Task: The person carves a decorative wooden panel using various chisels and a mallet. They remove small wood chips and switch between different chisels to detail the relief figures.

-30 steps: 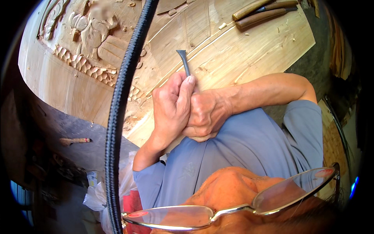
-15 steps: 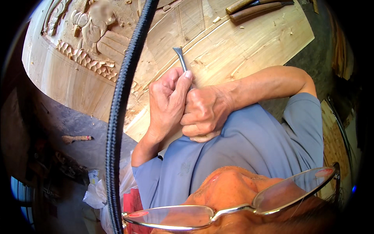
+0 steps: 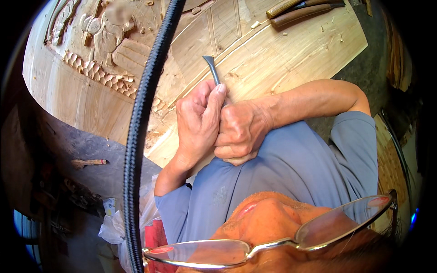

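Observation:
Both of my hands are closed on a carving chisel (image 3: 211, 68) with a dark metal shaft and a flared flat blade. My left hand (image 3: 196, 120) pinches the shaft, its thumb lying along the metal. Tight against it, my right hand (image 3: 241, 129) makes a fist around the rear of the tool, close to my shirt, and the handle is hidden inside. The blade's edge rests on or just over a pale wooden panel (image 3: 291, 63), beside a long incised line.
Carved relief (image 3: 104, 38) and a band of gouge scoops (image 3: 95, 70) cover the panel's left part. More wood-handled tools (image 3: 298, 13) lie at its far edge among chips. A black braided cable (image 3: 143, 104) crosses the view. On the floor lies a short wooden-handled tool (image 3: 88, 162).
My hands have shifted very slightly right and down in the view, still gripping the chisel. The blade stays at nearly the same spot by the line.

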Action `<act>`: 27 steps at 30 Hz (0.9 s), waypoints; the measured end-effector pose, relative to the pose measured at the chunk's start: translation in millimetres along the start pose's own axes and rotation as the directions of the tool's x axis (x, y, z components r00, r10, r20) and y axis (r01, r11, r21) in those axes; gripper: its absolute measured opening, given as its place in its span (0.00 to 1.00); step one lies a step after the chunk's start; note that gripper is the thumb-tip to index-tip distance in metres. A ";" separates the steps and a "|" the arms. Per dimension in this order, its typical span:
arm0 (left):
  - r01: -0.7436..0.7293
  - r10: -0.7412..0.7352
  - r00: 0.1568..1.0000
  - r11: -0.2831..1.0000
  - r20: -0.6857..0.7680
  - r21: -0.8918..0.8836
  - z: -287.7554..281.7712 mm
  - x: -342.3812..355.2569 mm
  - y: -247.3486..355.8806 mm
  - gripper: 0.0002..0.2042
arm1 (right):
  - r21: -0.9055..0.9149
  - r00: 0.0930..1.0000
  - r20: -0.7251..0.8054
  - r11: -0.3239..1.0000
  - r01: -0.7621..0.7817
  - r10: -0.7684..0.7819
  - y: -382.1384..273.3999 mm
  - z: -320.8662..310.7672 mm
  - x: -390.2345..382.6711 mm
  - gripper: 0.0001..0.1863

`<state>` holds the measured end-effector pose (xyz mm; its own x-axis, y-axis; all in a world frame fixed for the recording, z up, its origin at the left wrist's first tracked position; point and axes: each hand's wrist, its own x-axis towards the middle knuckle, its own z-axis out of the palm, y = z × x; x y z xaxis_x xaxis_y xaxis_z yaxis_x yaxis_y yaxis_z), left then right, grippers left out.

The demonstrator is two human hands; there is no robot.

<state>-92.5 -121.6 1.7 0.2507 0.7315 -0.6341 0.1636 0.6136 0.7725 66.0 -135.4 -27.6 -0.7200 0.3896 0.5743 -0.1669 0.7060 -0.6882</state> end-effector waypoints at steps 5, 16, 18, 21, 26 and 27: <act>0.031 -0.034 0.997 0.998 0.066 0.049 -3.1 -1.0 1.2 0.11 | -0.003 1.000 0.000 1.000 -0.006 0.006 1.0 1.5 -1.0 0.14; 0.041 -0.044 0.997 0.998 0.065 0.050 -3.7 -1.4 -5.4 0.11 | -0.023 0.999 0.027 1.000 -0.021 0.022 2.4 2.0 -0.9 0.13; 0.038 -0.041 0.997 0.998 0.062 0.058 -3.6 -1.4 -5.8 0.11 | -0.026 0.999 0.040 0.999 -0.020 0.021 2.5 1.7 -1.0 0.14; 0.048 -0.050 0.997 0.998 0.055 0.043 -12.1 -6.2 -5.7 0.10 | -0.020 0.999 0.037 1.000 -0.014 0.014 2.9 8.5 5.9 0.14; 0.052 -0.055 0.998 0.997 -0.033 -0.064 -7.3 -11.2 -8.1 0.10 | 0.008 0.998 0.061 1.000 -0.021 0.020 1.5 9.8 7.7 0.13; 0.060 -0.062 0.998 0.996 -0.029 -0.069 -5.5 -11.0 -10.0 0.10 | 0.009 0.998 0.062 1.000 -0.024 0.023 1.0 10.6 5.3 0.13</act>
<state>-102.1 -134.1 0.8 0.2118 0.7003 -0.6817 0.1119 0.6755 0.7288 54.9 -138.8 -30.0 -0.7641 0.3683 0.5295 -0.1557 0.6913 -0.7056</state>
